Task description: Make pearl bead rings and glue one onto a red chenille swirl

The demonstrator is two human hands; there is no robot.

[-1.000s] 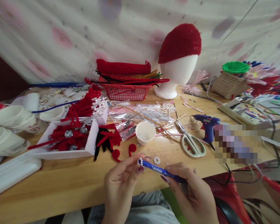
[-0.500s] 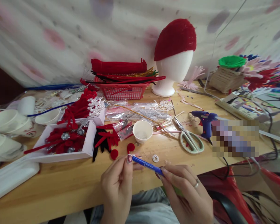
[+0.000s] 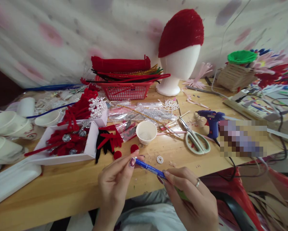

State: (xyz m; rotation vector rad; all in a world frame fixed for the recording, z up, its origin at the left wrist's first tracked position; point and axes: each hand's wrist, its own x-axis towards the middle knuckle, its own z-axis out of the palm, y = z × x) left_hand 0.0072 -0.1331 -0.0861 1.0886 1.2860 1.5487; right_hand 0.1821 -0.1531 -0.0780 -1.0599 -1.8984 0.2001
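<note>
A blue pen (image 3: pixel 150 168) is held between my two hands over the table's front edge. My right hand (image 3: pixel 189 192) pinches its right end, with a ring on one finger. At the pen's left tip, my left hand (image 3: pixel 117 179) is closed in a pinch, with something small and white at the fingertips. Just beyond the pen lies a small ring of white beads (image 3: pixel 160 159). Two red fuzzy discs, one near my left fingers (image 3: pixel 134 148) and one further left (image 3: pixel 117 155), rest on the wood. Behind them stands a white paper cup (image 3: pixel 146 132) with tiny clear bits inside.
Scissors (image 3: pixel 196 141) and a blue glue gun (image 3: pixel 211 122) lie at the right. A white box of red pieces (image 3: pixel 91 150) stands left. Behind are a red basket (image 3: pixel 124 91) and a white head form (image 3: pixel 179 69) in a red cap. Paper cups (image 3: pixel 4 149) crowd the left.
The view has shifted slightly. My left hand has moved a little to the left and up at the pen's tip; both hands keep nearly the same hold.
</note>
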